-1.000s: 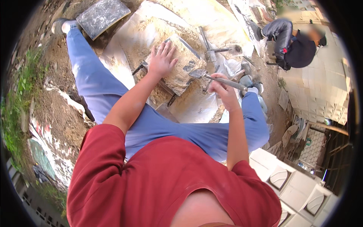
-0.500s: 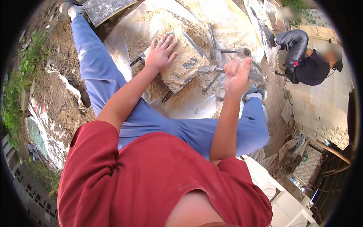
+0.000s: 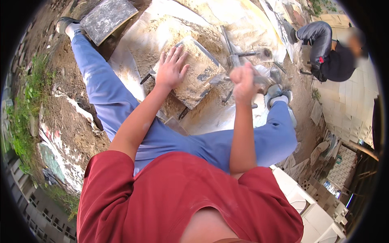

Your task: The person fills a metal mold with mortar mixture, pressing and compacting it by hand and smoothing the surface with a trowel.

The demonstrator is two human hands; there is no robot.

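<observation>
A square mould (image 3: 206, 53) with dark metal edges lies tilted on a dusty sheet, its top covered with pale sandy powder (image 3: 193, 86). My left hand (image 3: 172, 69) rests flat on that powder, fingers spread, near the mould's left side. Over the right corner, my right hand (image 3: 243, 84) is closed round a trowel, its flat metal blade (image 3: 217, 79) pointing left at the mould's edge. Motion blurs this hand and the tool. A dark handle (image 3: 146, 78) sticks out at the mould's left, and another (image 3: 183, 113) at its near corner.
Metal bars (image 3: 227, 40) lie on the white sheet (image 3: 156, 16) beyond the mould. A dark square board (image 3: 108, 19) sits at the far left. Another person (image 3: 328, 52) is seated at the right, near stacked pale tiles (image 3: 344, 109). My legs flank the mould.
My right hand and the trowel have shifted a little left and nearer to me. The left hand stays flat on the powder. The whole view has shifted slightly.
</observation>
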